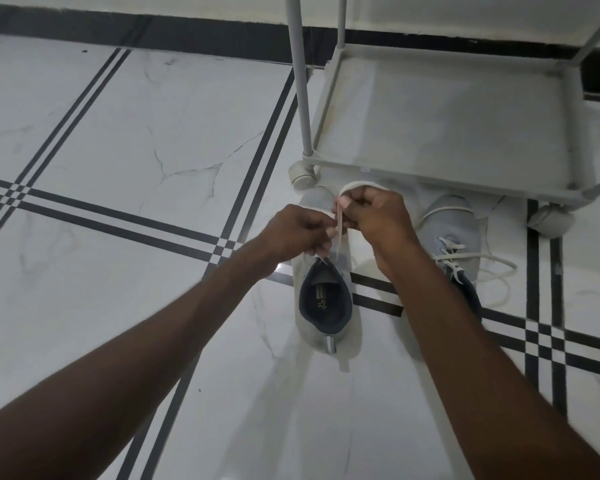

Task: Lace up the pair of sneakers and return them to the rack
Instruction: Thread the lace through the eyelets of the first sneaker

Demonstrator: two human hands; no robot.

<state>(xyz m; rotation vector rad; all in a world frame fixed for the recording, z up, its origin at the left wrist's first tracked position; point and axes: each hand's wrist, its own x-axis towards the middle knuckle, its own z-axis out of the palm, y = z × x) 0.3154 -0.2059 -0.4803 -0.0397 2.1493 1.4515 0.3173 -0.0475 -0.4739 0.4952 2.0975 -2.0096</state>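
Note:
Two light grey sneakers with dark linings stand on the tiled floor in front of the rack. Over the left sneaker (326, 306), my left hand (295, 233) pinches one strand of its white lace (340, 230). My right hand (378, 216) grips the same lace higher up, and a loop of it arches over the knuckles. Both hands hide the sneaker's tongue and eyelets. The right sneaker (454, 233) lies partly behind my right forearm, with its own white lace (492, 268) trailing loosely onto the floor.
A pale grey rack (447, 116) on castor wheels stands just beyond the sneakers, its bottom shelf bare, with upright poles at the left corners. White marble-look floor tiles with black double stripes (118, 216) spread to the left. A black skirting runs along the far wall.

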